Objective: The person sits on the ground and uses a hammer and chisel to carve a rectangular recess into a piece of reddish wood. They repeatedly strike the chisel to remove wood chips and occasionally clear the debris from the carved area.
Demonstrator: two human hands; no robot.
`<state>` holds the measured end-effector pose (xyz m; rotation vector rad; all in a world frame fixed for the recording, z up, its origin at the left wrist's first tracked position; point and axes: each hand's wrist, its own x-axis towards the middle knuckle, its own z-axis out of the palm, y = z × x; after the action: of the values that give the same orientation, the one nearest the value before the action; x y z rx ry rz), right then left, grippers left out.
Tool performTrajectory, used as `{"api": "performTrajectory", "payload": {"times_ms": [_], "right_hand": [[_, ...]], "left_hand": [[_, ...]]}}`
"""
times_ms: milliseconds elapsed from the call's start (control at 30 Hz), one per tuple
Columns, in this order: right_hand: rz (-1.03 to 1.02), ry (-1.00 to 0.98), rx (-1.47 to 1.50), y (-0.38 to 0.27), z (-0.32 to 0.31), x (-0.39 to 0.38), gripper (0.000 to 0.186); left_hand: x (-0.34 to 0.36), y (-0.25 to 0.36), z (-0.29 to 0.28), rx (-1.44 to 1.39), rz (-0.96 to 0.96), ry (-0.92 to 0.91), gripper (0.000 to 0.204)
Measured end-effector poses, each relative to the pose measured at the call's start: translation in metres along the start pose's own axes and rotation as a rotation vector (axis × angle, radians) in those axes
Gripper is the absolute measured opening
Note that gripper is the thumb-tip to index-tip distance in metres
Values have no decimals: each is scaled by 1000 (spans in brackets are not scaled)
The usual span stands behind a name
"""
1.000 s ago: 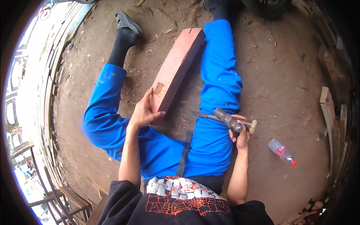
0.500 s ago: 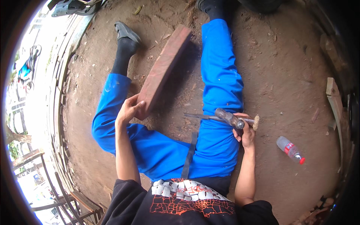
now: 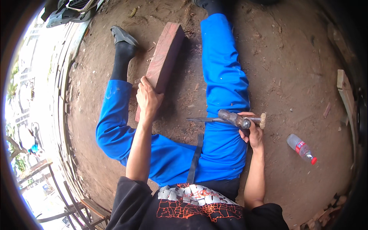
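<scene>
A long reddish wooden beam lies between my legs, its near end beside my left shin. My left hand grips it toward that end, thumb on the near side and fingers over the upper face. Over my right thigh, my right hand holds a hammer with a dark metal head together with a long metal chisel, whose narrow blade points left, toward the beam. Part of each tool is hidden by the fingers and by the other tool.
A plastic bottle with a red cap lies on the dirt ground to my right. Wooden offcuts line the right edge, planks and a metal frame the left. A dark vehicle part shows at top left.
The beam has shifted left and been turned, so its chiseled hole is out of sight. My left hand has moved with it and now grips higher up. The tools stay in my right hand.
</scene>
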<state>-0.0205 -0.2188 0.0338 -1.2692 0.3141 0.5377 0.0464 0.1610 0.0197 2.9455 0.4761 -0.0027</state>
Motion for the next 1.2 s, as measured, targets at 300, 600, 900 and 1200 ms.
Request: {"api": "performTrajectory", "payload": {"times_ms": [300,600,900,1200], "right_hand": [[14,-61,32,-2,-7,5,48],[49,-58,53,-8,-5,4,46],[11,-66,-24,-5,-6,6,55],[-64,64,10,-9,5,-11,43]], "left_hand": [[29,-20,-9,-226,-104,-229,63],[26,-5,-13,-20,-133,-259,66],[32,-10,-13,-36,-133,-317,61],[4,-13,17,-1193,-365,-659,58]]}}
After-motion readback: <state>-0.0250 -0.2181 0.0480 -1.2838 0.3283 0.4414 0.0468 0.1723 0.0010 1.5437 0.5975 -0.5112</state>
